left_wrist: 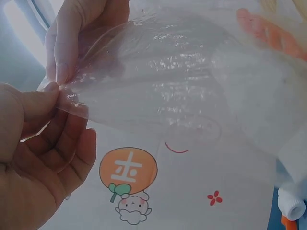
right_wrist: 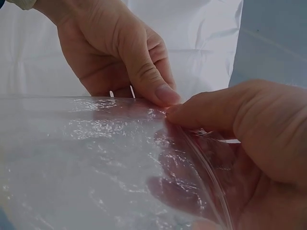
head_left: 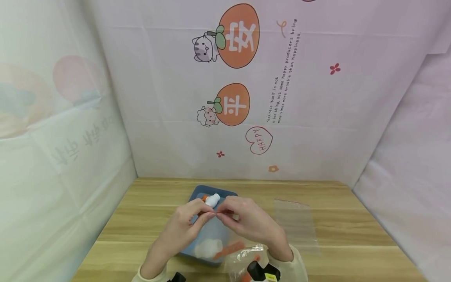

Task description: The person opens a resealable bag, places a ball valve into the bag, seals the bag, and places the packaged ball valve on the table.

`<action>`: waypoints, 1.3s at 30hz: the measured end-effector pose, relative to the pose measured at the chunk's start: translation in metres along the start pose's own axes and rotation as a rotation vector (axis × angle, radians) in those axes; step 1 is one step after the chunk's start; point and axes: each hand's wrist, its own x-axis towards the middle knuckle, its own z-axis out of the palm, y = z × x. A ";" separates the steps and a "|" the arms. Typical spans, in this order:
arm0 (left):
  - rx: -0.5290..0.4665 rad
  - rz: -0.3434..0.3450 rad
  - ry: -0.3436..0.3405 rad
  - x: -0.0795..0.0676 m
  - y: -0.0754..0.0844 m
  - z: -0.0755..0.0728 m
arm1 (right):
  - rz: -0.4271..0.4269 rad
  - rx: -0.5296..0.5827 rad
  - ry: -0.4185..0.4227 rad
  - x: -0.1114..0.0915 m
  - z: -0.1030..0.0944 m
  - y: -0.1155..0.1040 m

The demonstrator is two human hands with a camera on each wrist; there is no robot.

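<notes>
A clear zip bag (left_wrist: pixel 163 72) is stretched between the two hands. My left hand (head_left: pixel 181 225) pinches its edge between thumb and forefinger. Right beside it, my right hand (head_left: pixel 251 221) pinches the same edge, the thumbs nearly touching. The bag's seal strip (right_wrist: pixel 208 167) curves away beneath the right hand's fingers. A whitish blurred item (head_left: pixel 208 248) and an orange strip (head_left: pixel 230 249) show through the film; whether both lie inside the bag, I cannot tell. Just beyond the fingers is a white plastic piece (head_left: pixel 212 200) with an orange part, over a blue tray (head_left: pixel 201 190).
Another flat clear bag (head_left: pixel 296 223) lies on the wooden table (head_left: pixel 352 227) at the right. Near the front, a crinkled clear bag (head_left: pixel 243 256) with orange pieces lies partly under the right sleeve. Printed white cloth (head_left: pixel 176 98) encloses the back and sides.
</notes>
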 end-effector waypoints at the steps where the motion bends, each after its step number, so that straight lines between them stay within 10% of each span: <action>1: 0.003 -0.002 0.001 0.000 0.000 0.000 | -0.009 -0.008 0.006 0.000 0.000 0.000; 39: 0.000 -0.014 -0.034 -0.001 0.005 0.002 | -0.017 -0.049 -0.019 -0.001 0.000 -0.003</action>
